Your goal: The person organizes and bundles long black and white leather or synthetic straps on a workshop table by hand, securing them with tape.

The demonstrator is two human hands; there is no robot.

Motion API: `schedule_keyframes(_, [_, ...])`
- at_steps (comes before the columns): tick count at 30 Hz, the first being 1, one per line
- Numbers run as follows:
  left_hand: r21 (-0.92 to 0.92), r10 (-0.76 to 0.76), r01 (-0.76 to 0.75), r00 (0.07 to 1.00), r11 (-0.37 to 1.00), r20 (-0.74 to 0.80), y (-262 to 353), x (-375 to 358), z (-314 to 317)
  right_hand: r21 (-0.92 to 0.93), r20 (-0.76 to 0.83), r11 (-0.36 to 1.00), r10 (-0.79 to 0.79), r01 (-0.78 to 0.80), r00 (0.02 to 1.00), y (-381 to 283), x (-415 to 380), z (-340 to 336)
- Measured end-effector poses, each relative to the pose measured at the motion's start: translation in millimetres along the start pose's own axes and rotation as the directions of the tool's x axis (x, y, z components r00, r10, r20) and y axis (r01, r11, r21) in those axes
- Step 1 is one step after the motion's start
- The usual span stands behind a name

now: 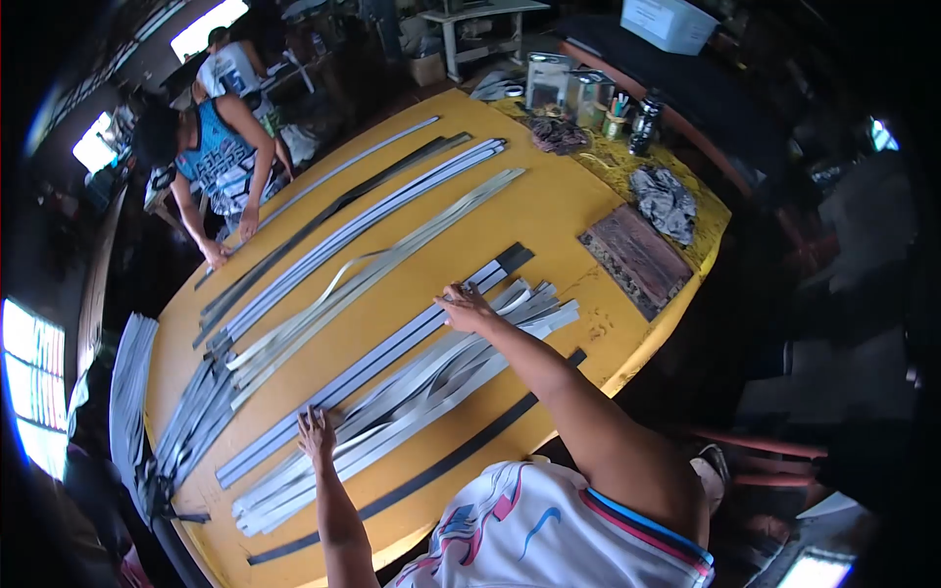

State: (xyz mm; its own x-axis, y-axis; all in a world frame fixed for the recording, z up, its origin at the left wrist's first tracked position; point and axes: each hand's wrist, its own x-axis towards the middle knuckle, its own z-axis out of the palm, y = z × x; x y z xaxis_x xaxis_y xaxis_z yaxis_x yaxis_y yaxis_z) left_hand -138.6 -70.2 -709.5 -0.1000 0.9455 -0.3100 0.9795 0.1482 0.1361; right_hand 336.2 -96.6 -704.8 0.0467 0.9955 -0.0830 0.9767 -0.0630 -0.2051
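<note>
A long grey-and-white strip with a dark lengthwise line (377, 365) lies diagonally across the yellow table (549, 220). My left hand (316, 433) rests on its nearer left part, fingers spread and fingertips touching it. Farther along, close to the strip's far end, my right hand (465, 308) has its fingers bent and closed against the strip; the grip is partly hidden. A dark piece (515, 257) lies just past that end. Beside the strip, on my side, is a loose bundle of grey and white strips (431, 384). Nearest to me lies a single black strip (446, 463).
More strips (368, 235) lie in rows beyond, and a tangled bundle (137, 412) hangs over the left edge. A co-worker (221, 147) bends over the far side. On the right are a dark brown block (637, 257), a crumpled rag (665, 203) and containers (588, 96).
</note>
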Motion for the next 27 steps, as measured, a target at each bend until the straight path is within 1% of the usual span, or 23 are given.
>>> schedule_keyframes(2, [-0.009, -0.027, 0.027, 0.999, 1.0, 0.029, 2.3, 2.2, -1.1, 0.006, 0.095, 1.0, -0.028, 0.028, 0.995, 1.3, 2.4, -8.2])
schedule_keyframes(3, [-0.007, -0.028, 0.028, 0.999, 1.0, 0.025, 2.4, 3.2, 0.5, 0.026, 0.084, 0.999, -0.048, 0.046, 0.995, 7.0, 10.8, 3.9])
schedule_keyframes(4, [-0.009, -0.034, 0.034, 0.999, 0.999, 0.019, 2.6, 4.5, 2.3, 0.029, 0.079, 0.999, -0.027, 0.025, 0.996, 6.0, 13.1, 4.6])
schedule_keyframes(6, [-0.073, -0.033, 0.025, 0.993, 0.997, -0.117, 6.3, -2.4, 8.7, -0.088, 0.079, 0.993, -0.077, 0.084, 0.994, 7.5, 20.0, 2.0])
schedule_keyframes(7, [-0.135, 0.002, -0.032, 0.977, 0.99, -0.215, 11.0, -8.2, 7.4, -0.09, 0.075, 0.993, -0.073, 0.08, 0.994, 8.3, 24.2, -0.9])
schedule_keyframes(8, [-0.18, 0.029, -0.088, 0.951, 0.98, -0.307, 15.8, -15.9, 8.0, -0.054, 0.079, 0.995, -0.08, 0.084, 0.994, 9.3, 26.7, -1.9])
schedule_keyframes(10, [-0.294, 0.096, -0.253, 0.883, 0.922, -0.459, 17.9, -20.3, 17.9, 0.02, 0.093, 0.995, -0.099, 0.097, 0.991, 10.7, 30.1, -2.1])
schedule_keyframes(11, [-0.293, 0.093, -0.248, 0.885, 0.923, -0.456, 16.9, -25.0, 23.7, 0.022, 0.099, 0.995, -0.101, 0.099, 0.99, 11.8, 32.8, -1.3])
schedule_keyframes(13, [-0.38, 0.132, -0.387, 0.825, 0.84, -0.549, 31.9, -55.9, 25.3, 0.095, 0.114, 0.99, -0.118, 0.108, 0.986, 17.6, 36.4, -0.5])
schedule_keyframes(16, [-0.388, 0.134, -0.409, 0.811, 0.826, -0.57, 36.2, -86.6, 31.8, 0.07, 0.099, 0.992, -0.115, 0.108, 0.988, 16.7, 41.5, 3.4])
schedule_keyframes(17, [-0.386, 0.103, -0.383, 0.809, 0.839, -0.579, 35.5, -92.7, 36.2, 0.073, 0.098, 0.99, -0.124, 0.117, 0.987, 16.5, 43.4, 5.2])
schedule_keyframes(19, [-0.398, 0.084, -0.373, 0.808, 0.838, -0.583, 33.1, -108.5, 40.4, -0.001, 0.032, 0.987, -0.16, 0.16, 0.987, 14.9, 47.1, 10.5])
schedule_keyframes(20, [-0.413, 0.065, -0.364, 0.81, 0.835, -0.583, 30.9, -115.5, 41.6, 0.001, 0.033, 0.984, -0.178, 0.178, 0.983, 16.5, 50.3, 11.6])
schedule_keyframes(21, [-0.402, 0.04, -0.324, 0.817, 0.856, -0.575, 28.6, -121.1, 43.1, 0.003, 0.038, 0.979, -0.205, 0.205, 0.978, 20.7, 52.6, 13.2])
schedule_keyframes(22, [-0.452, 0.004, -0.305, 0.832, 0.838, -0.554, 27.4, -125.3, 43.4, 0.009, 0.049, 0.97, -0.242, 0.242, 0.969, 22.3, 54.3, 14.4])
schedule_keyframes(24, [-0.531, -0.048, -0.314, 0.827, 0.787, -0.561, 22.5, -132.2, 48.2, 0.053, 0.099, 0.964, -0.265, 0.26, 0.959, 24.4, 54.2, 5.2])
schedule_keyframes(26, [-0.535, -0.109, -0.226, 0.845, 0.814, -0.523, 17.7, -136.8, 45.7, 0.071, 0.149, 0.966, -0.258, 0.25, 0.955, 24.2, 50.8, -4.7])
schedule_keyframes(27, [-0.529, -0.118, -0.218, 0.84, 0.82, -0.529, 17.4, -137.6, 42.4, 0.102, 0.13, 0.962, -0.264, 0.252, 0.956, 27.3, 50.1, -3.6])
